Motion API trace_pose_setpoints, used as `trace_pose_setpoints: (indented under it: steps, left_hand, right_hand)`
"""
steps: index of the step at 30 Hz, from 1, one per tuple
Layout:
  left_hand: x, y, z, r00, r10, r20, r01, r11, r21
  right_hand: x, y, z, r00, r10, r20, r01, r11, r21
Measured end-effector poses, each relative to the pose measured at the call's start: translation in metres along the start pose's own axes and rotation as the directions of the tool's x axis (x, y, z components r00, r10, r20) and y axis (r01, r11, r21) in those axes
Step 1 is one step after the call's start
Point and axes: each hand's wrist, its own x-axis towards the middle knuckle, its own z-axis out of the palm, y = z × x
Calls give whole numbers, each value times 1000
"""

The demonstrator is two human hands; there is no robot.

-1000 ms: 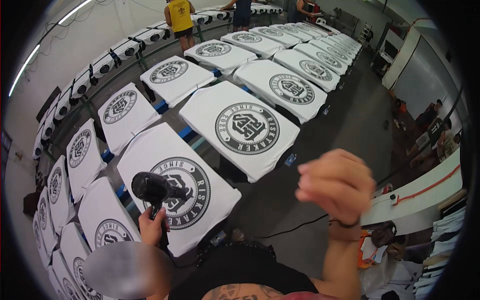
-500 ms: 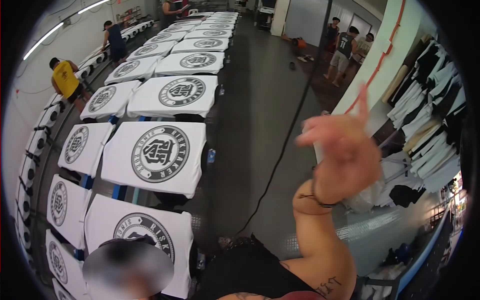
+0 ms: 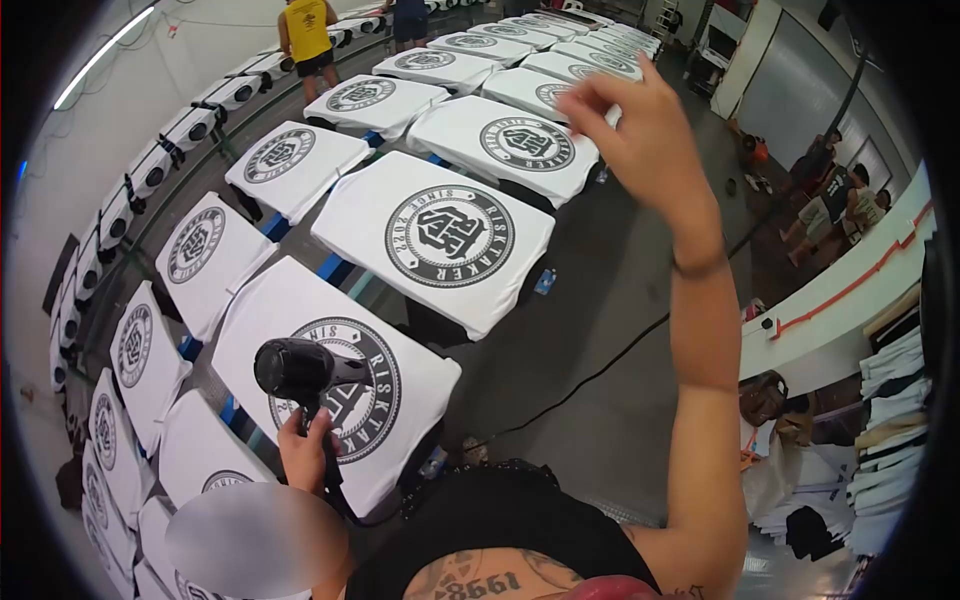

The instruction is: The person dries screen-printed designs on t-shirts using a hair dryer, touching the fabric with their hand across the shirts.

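My left hand (image 3: 308, 452) is closed around the handle of a black hair dryer (image 3: 292, 369). The dryer is above a white shirt (image 3: 268, 300) with a round black print, stretched flat over a board; its nozzle points right, across the print. A cord trails from the handle. My right hand (image 3: 640, 135) is raised at the upper right with nothing visible in it. One finger points up and the thumb side is spread from the others. It overlaps the far shirts in view, apart from the nearer printed shirt (image 3: 375, 195).
Rows of printed white shirts on boards run into the distance. A black cable (image 3: 610, 362) crosses the floor on the right. Hanging garments (image 3: 890, 420) line the right side. A person in a yellow top (image 3: 308, 30) stands far left; other people (image 3: 835, 205) are at the right.
The view has swung left and the shirts sit further right. My left hand with the hair dryer has come into sight. My right hand has gone higher, its arm stretched further out.
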Motion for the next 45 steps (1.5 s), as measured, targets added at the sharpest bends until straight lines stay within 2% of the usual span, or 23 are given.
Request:
trace_pose_setpoints:
  steps: [1,2,3,6,8,12,16,19,21,23,26,27,28,30,32,33,34,35,38,40,41,43,45]
  left_hand:
    - [-3,-2,-1,1000,2,0,-2,1000,-10]
    - [-7,-5,-2,1000,6,-6,-6,1000,-10]
    - [-12,-8,-4,1000,17,5,-17,999,-30]
    - [-21,-7,-13,1000,18,26,-17,999,-49]
    - [-31,-5,-14,1000,-6,-27,4,997,-79]
    - [-37,-3,-18,997,-23,-67,18,997,-77]
    - [-30,-5,-18,999,21,-27,-22,1000,-20]
    - [-21,-3,-10,1000,31,-2,-31,999,-18]
    - [-16,-2,-8,998,37,52,-35,999,-38]
    - [-7,-9,-7,1000,0,16,0,1000,-18]
    - [10,-22,-3,1000,6,-19,-6,1000,-30]
    - [19,-26,-2,1000,21,-15,-21,998,-60]
    - [12,-16,5,998,36,46,-33,997,-69]
    - [24,-15,4,995,25,101,-24,1000,-13]
    - [18,-6,10,983,28,179,-34,999,31]
    - [22,-12,4,982,-27,190,16,998,60]
    - [17,-6,8,982,-37,186,26,998,62]
    - [13,0,17,983,-39,182,29,998,54]
    - [6,6,22,989,-17,148,6,997,75]
    - [0,10,23,992,-24,120,18,999,47]
    - [-4,10,23,993,-32,113,29,999,24]
    - [-12,10,20,995,-26,100,23,999,36]
    - [-19,1,17,996,-2,90,7,998,-54]
  right_hand:
    - [26,17,12,1000,-7,8,7,1000,-18]
    - [48,29,20,989,118,84,-135,961,241]
    - [50,24,20,990,113,79,-129,961,246]
    - [40,-24,4,991,-43,-127,85,933,349]
    - [4,-60,-1,901,-157,-405,394,689,608]
    - [-56,-100,-28,759,-410,-506,650,425,630]
    - [-65,-132,-30,723,-230,-651,671,456,584]
    - [-73,-109,-41,692,-374,-617,719,285,634]
    - [-77,-94,-57,761,-425,-491,635,330,699]
    - [-93,-77,-71,809,-296,-508,563,636,527]
    - [-124,-19,-99,755,-15,-656,74,995,62]
    - [-134,11,-116,660,32,-751,-159,983,-98]
    - [-141,28,-134,510,282,-812,-356,929,99]
    - [-175,99,-196,493,347,-798,-558,829,16]
    - [-199,157,-248,474,335,-815,-614,789,-33]
    - [-205,167,-254,483,207,-851,-577,806,-132]
    - [-189,145,-247,439,265,-858,-606,793,-66]
    - [-170,139,-230,466,176,-867,-442,895,-56]
    - [-99,72,-118,587,305,-750,-222,951,214]
    - [-55,44,-59,855,170,-490,-290,940,-178]
    - [-35,58,-25,920,176,-351,-215,974,-76]
    - [3,75,32,918,44,-394,-229,870,-436]
    - [25,87,58,897,76,-435,-274,868,-414]
